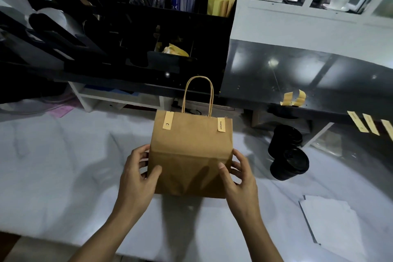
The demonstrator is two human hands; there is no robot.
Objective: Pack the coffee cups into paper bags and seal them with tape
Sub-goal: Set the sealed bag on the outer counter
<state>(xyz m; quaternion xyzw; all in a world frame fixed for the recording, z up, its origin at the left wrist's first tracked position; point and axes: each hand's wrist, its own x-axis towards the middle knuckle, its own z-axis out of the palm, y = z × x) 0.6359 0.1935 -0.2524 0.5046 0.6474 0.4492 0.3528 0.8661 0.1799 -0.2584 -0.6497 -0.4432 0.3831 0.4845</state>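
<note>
Both hands, left (139, 173) and right (237, 174), grip taped paper bag (189, 155) sides; black cups (287, 153) nearby right.

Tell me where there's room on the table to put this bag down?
Best room is left of the paper bag: bare white table beyond the left hand. There is also room near you, between the arms. The right side is crowded: black cups past the right hand, and white paper by the edge.

- paper bag (190, 155) frame centre, upright on table (63, 166) — left hand (138, 173) and right hand (238, 174) at its sides
- two tape strips (168, 120) on bag's top edge
- coffee cups (287, 153) right of bag — spare strips (365, 122) further right, on counter edge
</note>
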